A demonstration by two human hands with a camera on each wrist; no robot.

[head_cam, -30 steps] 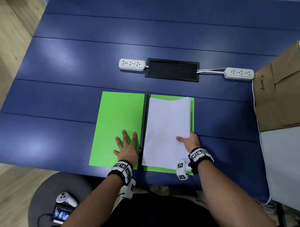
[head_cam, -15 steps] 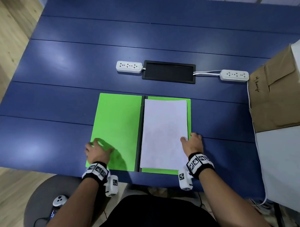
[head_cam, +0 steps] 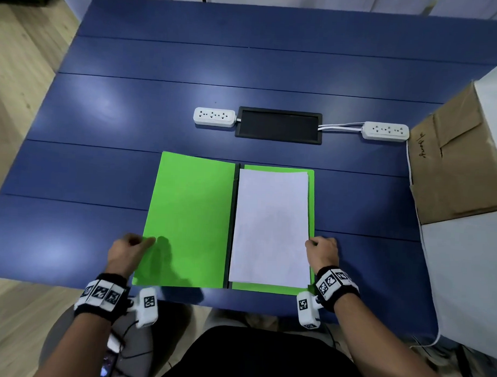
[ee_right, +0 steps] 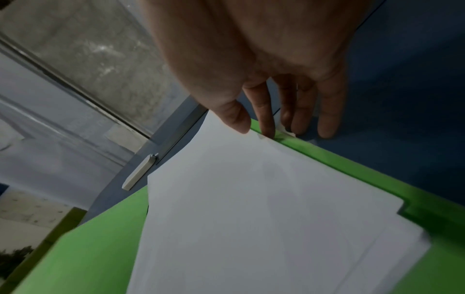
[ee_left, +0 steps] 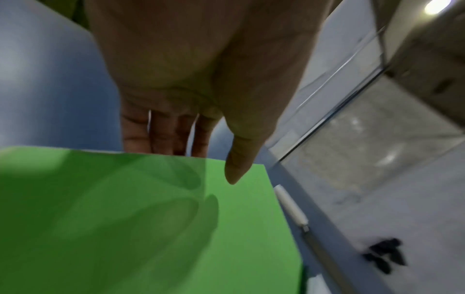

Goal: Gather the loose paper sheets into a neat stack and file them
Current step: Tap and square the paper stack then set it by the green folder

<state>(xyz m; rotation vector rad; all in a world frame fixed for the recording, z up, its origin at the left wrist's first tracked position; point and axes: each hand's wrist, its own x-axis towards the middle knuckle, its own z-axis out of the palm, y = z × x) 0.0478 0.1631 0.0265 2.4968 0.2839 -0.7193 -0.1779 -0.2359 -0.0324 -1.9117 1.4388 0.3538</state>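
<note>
Currently: paper stack [head_cam: 270,228] lies squared on the right leaf of the open green folder [head_cam: 188,220], near the table's [head_cam: 73,165] front edge.

Left hand [head_cam: 125,253] pinches the left cover's outer edge, fingers beneath and thumb on top, lifting that edge off the table. Right hand [head_cam: 322,251] rests at the stack's right edge, fingers extended loosely, thumb on the top sheet. Beyond the folder: a black panel [head_cam: 279,125] between two power strips [head_cam: 214,117]. A brown box [head_cam: 456,164] stands right.
</note>
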